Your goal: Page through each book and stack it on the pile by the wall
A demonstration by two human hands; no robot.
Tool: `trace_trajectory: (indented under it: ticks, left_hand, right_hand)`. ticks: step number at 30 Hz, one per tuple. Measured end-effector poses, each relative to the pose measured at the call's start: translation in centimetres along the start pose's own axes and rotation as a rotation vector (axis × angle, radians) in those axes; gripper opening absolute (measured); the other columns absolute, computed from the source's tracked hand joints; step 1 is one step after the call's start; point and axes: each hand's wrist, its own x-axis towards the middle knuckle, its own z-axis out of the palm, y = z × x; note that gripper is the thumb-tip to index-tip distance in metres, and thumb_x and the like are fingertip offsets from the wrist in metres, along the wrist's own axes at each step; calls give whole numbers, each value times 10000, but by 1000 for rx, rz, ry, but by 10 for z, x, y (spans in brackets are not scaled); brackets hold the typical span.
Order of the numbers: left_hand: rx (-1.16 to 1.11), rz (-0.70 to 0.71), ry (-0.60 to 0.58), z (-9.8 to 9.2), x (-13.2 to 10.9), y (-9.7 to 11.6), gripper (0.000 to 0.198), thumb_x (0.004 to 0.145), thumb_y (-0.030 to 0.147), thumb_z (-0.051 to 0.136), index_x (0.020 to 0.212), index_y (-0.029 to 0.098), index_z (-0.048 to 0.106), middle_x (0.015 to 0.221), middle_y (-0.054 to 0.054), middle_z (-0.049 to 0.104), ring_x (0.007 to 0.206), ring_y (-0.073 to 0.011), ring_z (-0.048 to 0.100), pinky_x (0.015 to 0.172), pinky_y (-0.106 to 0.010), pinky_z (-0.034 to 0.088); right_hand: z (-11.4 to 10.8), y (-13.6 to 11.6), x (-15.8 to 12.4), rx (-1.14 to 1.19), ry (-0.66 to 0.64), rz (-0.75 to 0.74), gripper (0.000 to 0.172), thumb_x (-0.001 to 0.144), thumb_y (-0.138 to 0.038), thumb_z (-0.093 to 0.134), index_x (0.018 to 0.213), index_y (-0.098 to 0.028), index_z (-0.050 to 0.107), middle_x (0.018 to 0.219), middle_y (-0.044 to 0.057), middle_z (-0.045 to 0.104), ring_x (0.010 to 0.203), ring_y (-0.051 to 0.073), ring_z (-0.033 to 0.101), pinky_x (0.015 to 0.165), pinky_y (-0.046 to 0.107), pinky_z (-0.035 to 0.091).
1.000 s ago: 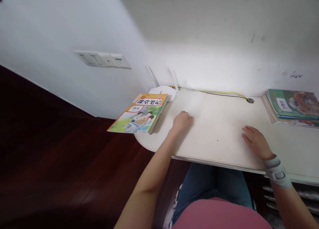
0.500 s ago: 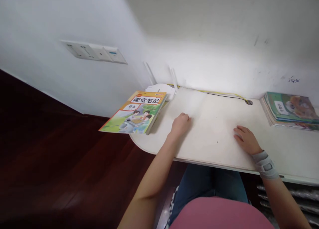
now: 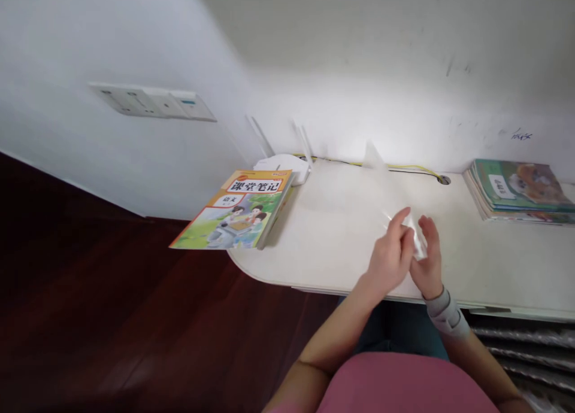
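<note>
My left hand and my right hand meet above the front of the white desk. Between their fingers they pinch a thin, see-through white sheet. The sheet is blurred and rises from the hands toward the wall, with one corner pointing up. My right wrist wears a grey brace. A colourful orange and green textbook lies to the left of my hands, hanging over the desk's rounded left end.
A stack of green-covered books sits at the back right of the desk. A white router with antennas stands by the wall, and a yellow cable runs to a desk hole. Wall sockets are at the left. Dark wooden floor lies below.
Both hands lay flat and apart on the sheet on the desk. They have now come together at the front middle and lifted the sheet off the surface.
</note>
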Motion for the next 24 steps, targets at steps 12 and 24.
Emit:
trace_trajectory:
  ticks: [12,24]
  left_hand:
    - [289,-266,178,-86,-35,-65,458,938,321,433,1383,215,471,798,2,653,560,-102,576,589,-249,504]
    - [1120,-512,-213,-68,-40,-81,456,970,272,307,1388,251,490,1029,-93,646,822,-209,662,622,-291,462]
  right_hand:
    - [-121,43,-26,-624,103,-134,305,907,-172,474,1134,-280,647,1203,81,666,1216,277,565,1075,554,347]
    - [-111,82,-76,-657,-387,-103,428,915,-457,499,1232,-190,604,1352,175,553,1259,310,512,1006,504,449]
